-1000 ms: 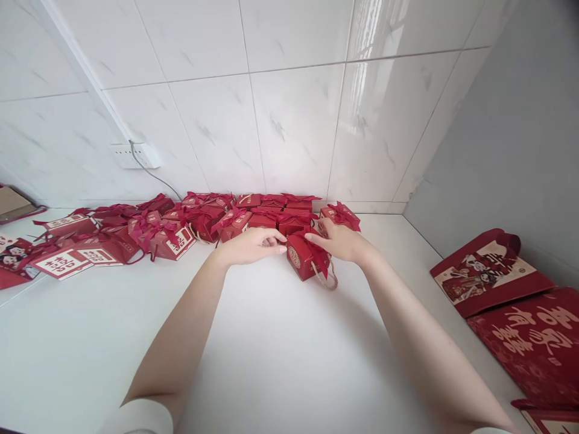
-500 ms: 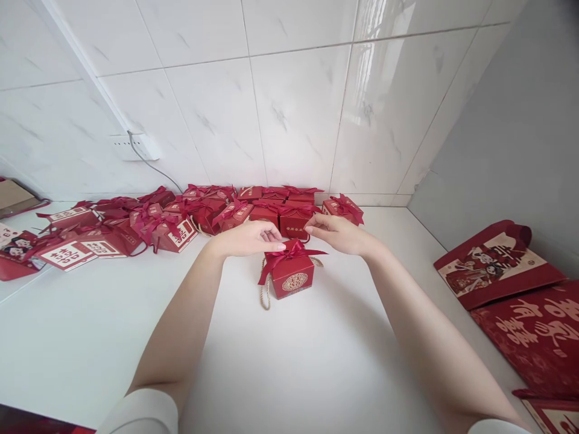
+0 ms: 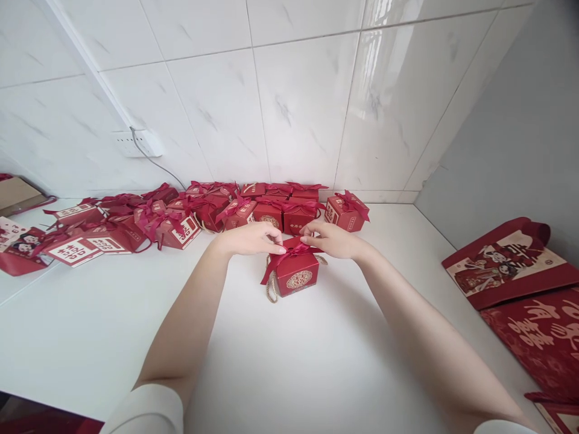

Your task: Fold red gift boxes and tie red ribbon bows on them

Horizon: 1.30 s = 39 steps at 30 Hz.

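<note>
A small red gift box [image 3: 296, 278] with a gold round emblem, a red ribbon bow and a rope handle stands alone on the white table [image 3: 280, 361]. My left hand [image 3: 251, 239] and my right hand [image 3: 332, 240] meet over its top. Both pinch the ribbon bow, fingers closed on it. Just behind them, a row of several similar red ribboned boxes [image 3: 271, 212] lines the tiled wall.
More red boxes and white-labelled ones [image 3: 76, 250] lie scattered at the back left. Red paper bags with printed figures [image 3: 504, 265] and gold characters [image 3: 540, 331] lie flat at the right. A wall socket with a cable [image 3: 136, 144] sits on the tiles.
The box was turned so its emblem faces me and set down clear of the row. Both hands have since closed in on its bow.
</note>
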{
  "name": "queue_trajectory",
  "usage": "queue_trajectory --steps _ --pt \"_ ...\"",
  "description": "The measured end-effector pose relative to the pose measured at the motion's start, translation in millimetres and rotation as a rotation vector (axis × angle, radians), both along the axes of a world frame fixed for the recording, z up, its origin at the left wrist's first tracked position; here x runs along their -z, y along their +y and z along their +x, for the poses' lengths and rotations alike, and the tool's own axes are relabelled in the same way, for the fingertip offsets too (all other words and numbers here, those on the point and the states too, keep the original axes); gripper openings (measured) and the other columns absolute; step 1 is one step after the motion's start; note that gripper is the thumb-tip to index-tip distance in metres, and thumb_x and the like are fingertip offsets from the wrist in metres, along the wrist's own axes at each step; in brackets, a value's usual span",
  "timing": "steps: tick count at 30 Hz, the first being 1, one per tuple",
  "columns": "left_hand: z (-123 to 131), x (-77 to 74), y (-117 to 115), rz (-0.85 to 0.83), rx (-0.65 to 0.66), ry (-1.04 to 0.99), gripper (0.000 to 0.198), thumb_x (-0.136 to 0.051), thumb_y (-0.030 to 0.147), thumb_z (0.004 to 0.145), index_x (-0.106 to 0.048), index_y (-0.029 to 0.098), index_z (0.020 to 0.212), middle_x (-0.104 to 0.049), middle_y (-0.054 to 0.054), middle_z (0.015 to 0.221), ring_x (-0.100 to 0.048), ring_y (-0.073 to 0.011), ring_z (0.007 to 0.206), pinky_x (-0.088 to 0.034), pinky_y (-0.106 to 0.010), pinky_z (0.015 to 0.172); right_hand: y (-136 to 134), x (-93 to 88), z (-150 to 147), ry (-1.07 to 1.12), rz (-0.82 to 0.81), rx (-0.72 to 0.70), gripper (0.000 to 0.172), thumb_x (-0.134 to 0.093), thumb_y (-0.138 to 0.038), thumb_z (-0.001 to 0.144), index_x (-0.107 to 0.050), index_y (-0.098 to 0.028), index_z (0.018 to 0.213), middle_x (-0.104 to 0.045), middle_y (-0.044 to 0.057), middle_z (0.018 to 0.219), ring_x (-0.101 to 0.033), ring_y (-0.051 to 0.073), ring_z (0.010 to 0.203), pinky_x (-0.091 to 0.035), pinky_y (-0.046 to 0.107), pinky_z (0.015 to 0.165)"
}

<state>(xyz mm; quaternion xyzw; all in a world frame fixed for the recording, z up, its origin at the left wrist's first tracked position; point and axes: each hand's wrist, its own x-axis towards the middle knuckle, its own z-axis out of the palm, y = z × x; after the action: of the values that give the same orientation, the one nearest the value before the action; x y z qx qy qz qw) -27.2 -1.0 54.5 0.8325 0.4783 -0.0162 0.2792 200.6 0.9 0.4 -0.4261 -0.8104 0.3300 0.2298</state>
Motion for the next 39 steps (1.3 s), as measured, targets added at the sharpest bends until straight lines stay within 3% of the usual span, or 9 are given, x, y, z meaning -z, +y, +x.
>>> queue_trajectory --steps 8,13,17,21,23,28,30,34,39 --pt "-5.3 -1.5 2.3 -0.041 0.027 0.087 0.041 -0.053 0.060 0.076 -0.065 0.021 0.082 -0.062 -0.003 0.095 -0.057 -0.0205 0.088 -0.040 -0.029 0.073 6.7 12.9 -4.8 0.087 0.013 0.005 0.034 -0.049 -0.051 0.087 -0.050 -0.020 0.073 -0.065 0.002 0.081 -0.058 0.016 0.073 -0.042 0.027 0.065" --pt "-7.2 -7.2 -4.6 -0.034 -0.144 0.033 0.061 -0.052 0.065 0.075 -0.053 0.023 0.119 -0.057 -0.008 0.125 -0.053 -0.0236 0.112 -0.043 -0.029 0.084 3.4 4.6 0.6 0.211 -0.227 -0.045 0.037 -0.045 -0.056 0.089 -0.046 -0.020 0.078 -0.068 0.003 0.076 -0.065 0.016 0.069 -0.047 0.028 0.069" --pt "-3.7 -9.8 -14.9 -0.012 -0.142 0.136 0.085 -0.057 0.071 0.066 -0.040 0.025 0.135 -0.046 -0.009 0.141 -0.046 -0.0273 0.124 -0.041 -0.031 0.093 8.3 10.5 1.1 0.191 -0.175 0.035 0.036 -0.048 -0.055 0.088 -0.050 -0.020 0.078 -0.069 0.002 0.075 -0.066 0.016 0.069 -0.047 0.029 0.070" --pt "1.2 -9.2 -26.7 -0.074 0.033 0.235 0.112 -0.073 0.066 0.048 -0.027 0.032 0.144 -0.045 -0.005 0.142 -0.047 -0.0280 0.123 -0.043 -0.029 0.091 24.1 47.5 -6.2 0.246 -0.268 0.021 0.034 -0.053 -0.051 0.086 -0.053 -0.019 0.074 -0.070 0.004 0.076 -0.065 0.016 0.068 -0.049 0.028 0.067" --pt "3.0 -6.4 -32.3 -0.081 -0.005 0.268 0.122 -0.076 0.064 0.043 -0.020 0.031 0.147 -0.047 -0.007 0.140 -0.052 -0.0289 0.118 -0.045 -0.030 0.087 32.7 73.4 -9.9 0.332 -0.389 -0.023 0.033 -0.057 -0.050 0.083 -0.054 -0.019 0.073 -0.069 0.005 0.075 -0.065 0.016 0.067 -0.050 0.028 0.066" --pt "3.7 4.8 -49.2 -0.105 -0.181 0.276 0.132 -0.073 0.066 0.046 -0.002 0.026 0.149 -0.054 -0.010 0.133 -0.058 -0.0277 0.109 -0.045 -0.030 0.083 46.0 122.0 -7.9 0.458 -0.327 0.090 0.032 -0.062 -0.050 0.078 -0.055 -0.019 0.074 -0.067 0.003 0.071 -0.059 0.012 0.060 -0.049 0.025 0.057" --pt "4.3 8.0 -56.7 -0.094 -0.217 0.251 0.129 -0.073 0.066 0.046 -0.005 0.024 0.148 -0.054 -0.010 0.132 -0.059 -0.0266 0.107 -0.046 -0.029 0.082 47.6 129.6 -4.2 0.489 -0.311 0.136 0.034 -0.060 -0.053 0.078 -0.055 -0.020 0.077 -0.066 0.003 0.075 -0.059 0.012 0.063 -0.049 0.025 0.057" --pt "10.3 7.2 -61.8 -0.101 -0.230 0.339 0.108 -0.073 0.064 0.046 -0.037 0.016 0.135 -0.061 -0.012 0.118 -0.062 -0.0262 0.093 -0.048 -0.031 0.073 46.9 135.1 -0.3 0.485 -0.293 0.138 0.037 -0.064 -0.055 0.074 -0.056 -0.019 0.076 -0.066 0.005 0.077 -0.060 0.013 0.066 -0.049 0.024 0.054" --pt "6.4 -24.4 -64.9 -0.052 -0.105 0.404 0.086 -0.072 0.052 0.054 -0.047 0.017 0.128 -0.063 -0.011 0.114 -0.060 -0.0269 0.095 -0.046 -0.034 0.080 41.9 139.4 2.7 0.435 -0.257 0.140 0.035 -0.064 -0.054 0.075 -0.060 -0.019 0.077 -0.066 0.005 0.079 -0.061 0.013 0.068 -0.050 0.025 0.058"
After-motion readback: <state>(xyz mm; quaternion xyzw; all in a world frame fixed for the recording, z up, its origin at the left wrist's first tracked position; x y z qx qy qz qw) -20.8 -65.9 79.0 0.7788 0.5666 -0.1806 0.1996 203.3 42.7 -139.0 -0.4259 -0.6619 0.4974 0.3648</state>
